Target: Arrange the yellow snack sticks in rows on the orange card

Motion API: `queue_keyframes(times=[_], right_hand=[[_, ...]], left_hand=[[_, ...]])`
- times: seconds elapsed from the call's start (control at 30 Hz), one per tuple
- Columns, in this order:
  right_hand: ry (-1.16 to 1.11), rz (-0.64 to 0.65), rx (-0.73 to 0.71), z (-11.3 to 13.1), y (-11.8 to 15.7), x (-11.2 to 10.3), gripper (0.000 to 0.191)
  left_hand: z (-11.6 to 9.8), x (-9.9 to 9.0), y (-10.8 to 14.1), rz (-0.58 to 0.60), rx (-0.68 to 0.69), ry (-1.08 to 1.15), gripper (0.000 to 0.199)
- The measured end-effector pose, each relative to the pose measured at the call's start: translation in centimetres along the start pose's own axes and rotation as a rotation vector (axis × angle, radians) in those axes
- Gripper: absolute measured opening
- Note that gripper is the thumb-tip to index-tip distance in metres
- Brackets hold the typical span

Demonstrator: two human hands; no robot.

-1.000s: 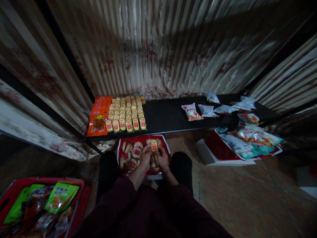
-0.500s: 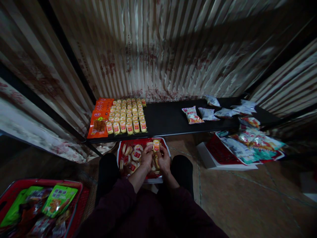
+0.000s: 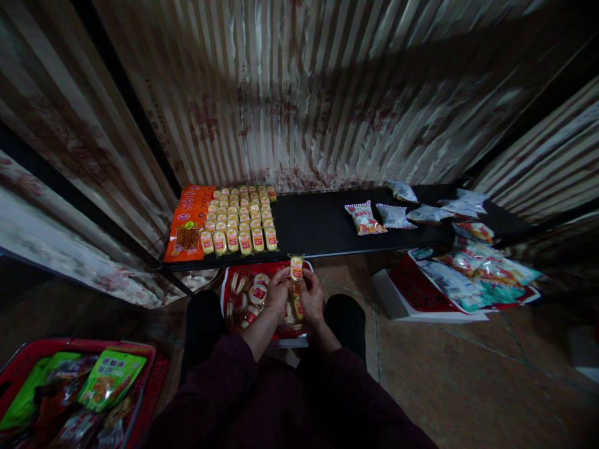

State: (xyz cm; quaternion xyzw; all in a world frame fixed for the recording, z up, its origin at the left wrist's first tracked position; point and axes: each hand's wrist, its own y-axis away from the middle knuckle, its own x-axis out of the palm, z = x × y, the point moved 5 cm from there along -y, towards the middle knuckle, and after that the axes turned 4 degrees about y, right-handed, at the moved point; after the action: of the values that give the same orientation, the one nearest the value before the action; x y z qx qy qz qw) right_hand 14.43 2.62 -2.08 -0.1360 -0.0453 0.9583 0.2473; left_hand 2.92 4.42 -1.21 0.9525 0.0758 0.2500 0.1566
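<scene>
Between my two hands, above a red basket (image 3: pixel 224 284), I hold a small yellow wrapped snack cake (image 3: pixel 296 268) upright by its sides. My left hand (image 3: pixel 277 292) grips its left side and my right hand (image 3: pixel 311 296) its right, fingers closed. In the basket lie round wrapped biscuits (image 3: pixel 257 294) at the left and more yellow packs (image 3: pixel 297 308) under my hands. On the black shelf (image 3: pixel 313 218) just beyond, rows of the same yellow snack cakes (image 3: pixel 244 218) stand closely packed, with orange snack packets (image 3: pixel 186 224) along their left.
White-and-red snack bags (image 3: pixel 364 218) lie on the shelf's right half. Below them, a red basket heaped with bags (image 3: pixel 468 280) stands on a white box (image 3: pixel 397 302). Another red basket (image 3: pixel 150 362) with green pouches (image 3: pixel 111 379) is at lower left. Dark posts and a striped curtain (image 3: pixel 299 93) enclose the shelf.
My hands have lifted the snack cake slightly forward, so its top now reaches the shelf's front edge. The shelf rows look the same.
</scene>
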Motion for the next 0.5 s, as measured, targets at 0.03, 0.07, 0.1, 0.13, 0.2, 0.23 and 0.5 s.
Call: queue_keyframes(times=[0.03,0.07,0.1,0.13,0.2,0.23,0.5], right_hand=[[0.007,-0.005,-0.001,0.0,-0.2,0.0,0.035],[0.014,-0.011,-0.004,0.1,-0.3,0.0,0.035],[0.02,-0.015,-0.008,0.1,-0.5,0.0,0.036],[0.022,-0.017,-0.012,0.2,-0.7,0.0,0.036],[0.012,-0.012,-0.016,0.3,-1.2,0.1,0.037],[0.001,-0.009,-0.015,0.4,-1.4,0.1,0.038],[0.011,-0.03,-0.032,0.6,-3.2,0.3,0.037]], left_hand=[[-0.2,0.1,0.0,0.003,0.0,0.003,0.04],[-0.3,0.3,-0.1,0.011,0.001,0.006,0.04],[-0.4,0.4,-0.2,0.024,0.0,0.011,0.041],[-0.5,0.6,-0.3,0.038,-0.005,0.016,0.042],[-0.6,0.9,-0.6,0.062,-0.01,0.022,0.043],[-0.7,1.1,-0.8,0.069,-0.01,0.022,0.043],[-1.5,2.2,-1.6,0.082,-0.005,0.03,0.044]])
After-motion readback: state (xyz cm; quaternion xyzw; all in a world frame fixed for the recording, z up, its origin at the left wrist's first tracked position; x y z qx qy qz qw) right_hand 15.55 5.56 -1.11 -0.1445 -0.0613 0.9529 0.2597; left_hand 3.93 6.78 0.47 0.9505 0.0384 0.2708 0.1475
